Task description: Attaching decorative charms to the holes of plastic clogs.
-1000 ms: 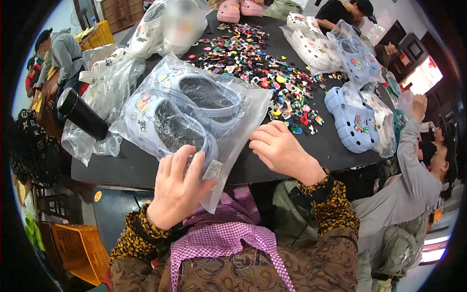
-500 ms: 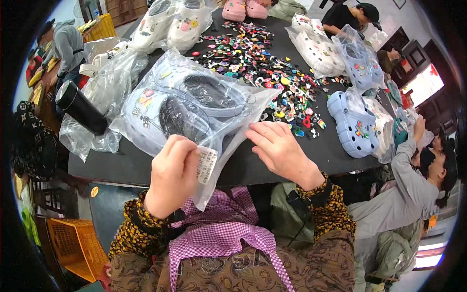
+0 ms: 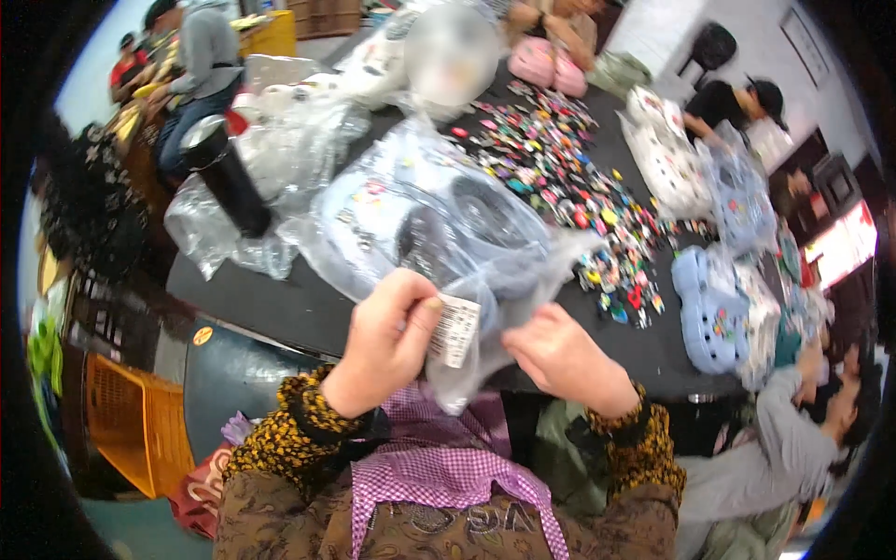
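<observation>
Clogs [image 3: 443, 210] lie in a clear bag [image 3: 453, 247] left of the charm pile [image 3: 560, 173], likely light, slippery, best held by its loose edge; the left hand [image 3: 385, 334] pinches it by the label [image 3: 455, 333], the right hand [image 3: 569, 359] curls its fingers close, grip unclear.

A clear plastic bag of pale-blue foam clogs [image 3: 359, 247] blocks the straight way forward from the person's left hand [image 3: 387, 341] and right hand [image 3: 569, 359], which grip its near side. To the left, a bare strip of the matte black tabletop [image 3: 252, 303] gives passage along the front edge; beyond it stand a black cylindrical bottle [image 3: 233, 182] and crumpled clear plastic bags [image 3: 313, 135]. To the right, bare tabletop runs between the right hand and an upright light-blue foam clog [image 3: 705, 313]; farther in, a heap of small multicoloured charms [image 3: 569, 173] obstructs low movement.
</observation>
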`<action>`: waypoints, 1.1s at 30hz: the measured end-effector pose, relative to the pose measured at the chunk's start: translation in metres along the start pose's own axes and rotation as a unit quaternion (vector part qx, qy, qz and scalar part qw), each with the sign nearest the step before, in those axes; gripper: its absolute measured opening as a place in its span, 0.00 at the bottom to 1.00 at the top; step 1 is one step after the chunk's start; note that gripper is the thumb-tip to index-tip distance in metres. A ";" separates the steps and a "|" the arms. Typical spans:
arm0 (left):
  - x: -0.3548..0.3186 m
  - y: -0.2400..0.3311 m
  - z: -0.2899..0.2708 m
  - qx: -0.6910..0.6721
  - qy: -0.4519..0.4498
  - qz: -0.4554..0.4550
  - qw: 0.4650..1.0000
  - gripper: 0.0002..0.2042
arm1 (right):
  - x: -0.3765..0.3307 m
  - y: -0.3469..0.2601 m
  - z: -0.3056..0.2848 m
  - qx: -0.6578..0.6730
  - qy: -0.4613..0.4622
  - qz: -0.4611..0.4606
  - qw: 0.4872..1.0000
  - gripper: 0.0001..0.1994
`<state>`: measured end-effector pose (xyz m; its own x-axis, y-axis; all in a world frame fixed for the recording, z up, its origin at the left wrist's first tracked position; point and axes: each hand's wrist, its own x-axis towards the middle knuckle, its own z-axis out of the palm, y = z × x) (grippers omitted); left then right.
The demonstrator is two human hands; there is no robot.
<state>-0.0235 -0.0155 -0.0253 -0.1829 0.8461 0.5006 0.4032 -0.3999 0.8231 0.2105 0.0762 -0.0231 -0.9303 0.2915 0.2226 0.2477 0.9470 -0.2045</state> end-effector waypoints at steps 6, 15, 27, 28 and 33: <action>-0.003 0.004 -0.003 -0.027 -0.013 0.019 0.999 0.04 | 0.015 -0.013 -0.012 0.033 0.036 0.059 0.997 0.10; -0.001 0.004 -0.006 -0.054 -0.011 0.063 0.996 0.04 | 0.055 -0.015 -0.024 0.022 0.213 0.037 0.976 0.20; -0.004 0.005 -0.008 -0.061 0.004 0.077 0.995 0.03 | 0.075 -0.012 -0.001 -0.020 0.127 0.053 0.990 0.29; -0.004 0.007 -0.008 -0.057 0.001 0.085 0.995 0.04 | 0.077 -0.012 -0.002 -0.040 0.123 0.050 0.990 0.33; -0.004 0.011 -0.003 -0.046 -0.013 0.107 0.993 0.05 | 0.087 0.005 0.005 -0.196 0.114 0.053 0.973 0.38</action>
<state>-0.0212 -0.0249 -0.0173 -0.0774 0.7470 0.6603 0.3468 -0.6008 0.7203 0.1295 0.1055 -0.0094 -0.8211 0.3705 0.4342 0.4644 0.8759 0.1307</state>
